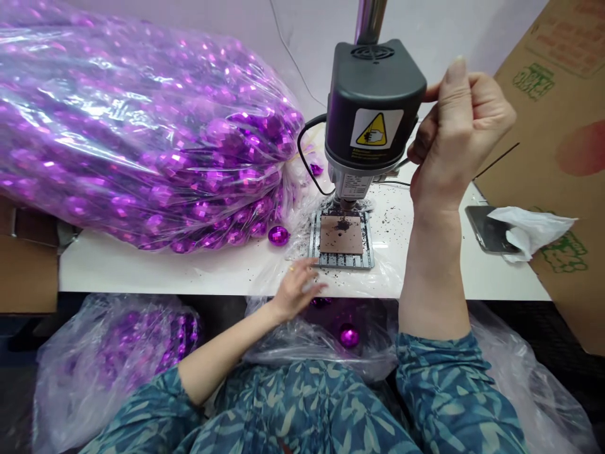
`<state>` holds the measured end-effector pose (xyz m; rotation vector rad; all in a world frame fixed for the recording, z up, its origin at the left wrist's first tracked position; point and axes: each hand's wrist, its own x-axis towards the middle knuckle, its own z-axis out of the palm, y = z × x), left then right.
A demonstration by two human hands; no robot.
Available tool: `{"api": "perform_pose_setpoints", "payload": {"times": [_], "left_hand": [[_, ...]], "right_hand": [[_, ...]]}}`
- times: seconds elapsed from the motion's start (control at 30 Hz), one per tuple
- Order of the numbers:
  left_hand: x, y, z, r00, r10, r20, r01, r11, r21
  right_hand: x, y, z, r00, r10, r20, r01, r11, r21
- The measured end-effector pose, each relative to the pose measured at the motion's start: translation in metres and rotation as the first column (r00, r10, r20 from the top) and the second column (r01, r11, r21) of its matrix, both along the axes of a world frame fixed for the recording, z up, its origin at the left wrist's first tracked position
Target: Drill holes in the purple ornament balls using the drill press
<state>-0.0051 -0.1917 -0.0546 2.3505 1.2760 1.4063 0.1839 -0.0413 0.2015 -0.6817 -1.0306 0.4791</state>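
A small bench drill press [375,107] with a yellow warning label stands in front of me. My right hand [456,123] is raised at the right side of its motor housing, fingers curled closed; whatever they grip is hidden behind them. Below the chuck, a square brown board [341,236] with a dark hole lies on the slotted metal base [368,258], dark shavings scattered over both. At the base's front left corner, my left hand [297,291] hovers over the table edge, fingers apart and holding nothing. A purple faceted ball [278,236] sits left of the base.
A big clear bag of purple faceted balls [189,145] fills the left of the white table [236,277]. Below the edge, another purple ball [348,335] lies in clear plastic over my lap. On the right are a phone [484,230], crumpled tissue [536,230] and a cardboard box [562,164].
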Motion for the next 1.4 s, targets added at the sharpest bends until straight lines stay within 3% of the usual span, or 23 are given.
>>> {"api": "perform_pose_setpoints", "payload": {"times": [0.1, 0.17, 0.3, 0.4, 0.5, 0.6, 0.67, 0.83, 0.97, 1.07, 1.23, 1.4], "left_hand": [[-0.036, 0.038, 0.008, 0.923, 0.385, 0.008, -0.383, 0.919, -0.097], [-0.059, 0.058, 0.011, 0.897, 0.44, -0.044, -0.441, 0.881, -0.17], [-0.079, 0.073, 0.013, 0.936, 0.351, -0.014, -0.339, 0.893, -0.295], [-0.071, 0.069, 0.021, 0.928, 0.322, 0.188, -0.246, 0.908, -0.34], [-0.052, 0.064, 0.032, 0.873, 0.229, 0.432, -0.03, 0.907, -0.419], [-0.029, 0.067, 0.035, 0.789, 0.126, 0.602, 0.255, 0.823, -0.508], [-0.014, 0.074, 0.031, 0.745, 0.109, 0.658, 0.357, 0.767, -0.533], [0.01, 0.101, 0.019, 0.714, 0.172, 0.678, 0.316, 0.785, -0.532], [0.019, 0.115, 0.019, 0.751, 0.156, 0.642, 0.305, 0.781, -0.545], [0.023, 0.12, 0.022, 0.797, 0.14, 0.588, 0.271, 0.787, -0.554], [0.026, 0.122, 0.023, 0.888, 0.092, 0.451, 0.168, 0.848, -0.503], [0.033, 0.121, 0.021, 0.861, 0.077, 0.502, 0.223, 0.831, -0.51]], "right_hand": [[0.001, -0.002, 0.002, 1.0, 0.0, 0.005, 0.0, 1.0, -0.028], [0.001, -0.003, 0.003, 1.0, -0.005, 0.003, 0.005, 0.999, -0.052], [0.0, -0.004, 0.002, 1.0, 0.017, -0.017, -0.017, 1.0, -0.005], [0.001, -0.003, 0.001, 1.0, 0.023, -0.015, -0.023, 1.0, 0.008], [0.001, -0.002, 0.0, 1.0, 0.027, -0.014, -0.026, 0.999, 0.039], [0.001, -0.001, -0.001, 1.0, 0.004, -0.014, -0.004, 1.0, 0.031], [0.001, 0.0, -0.002, 1.0, -0.004, -0.011, 0.004, 0.999, 0.032], [0.001, -0.001, -0.005, 1.0, -0.009, 0.021, 0.008, 0.999, 0.051], [0.001, -0.003, -0.005, 0.999, 0.014, 0.032, -0.015, 0.998, 0.056], [0.002, -0.004, -0.006, 0.999, 0.018, 0.027, -0.019, 0.999, 0.04], [0.005, -0.004, -0.007, 0.996, -0.015, 0.089, 0.016, 1.0, -0.008], [0.006, -0.002, -0.008, 0.991, -0.047, 0.126, 0.048, 0.999, -0.002]]}}
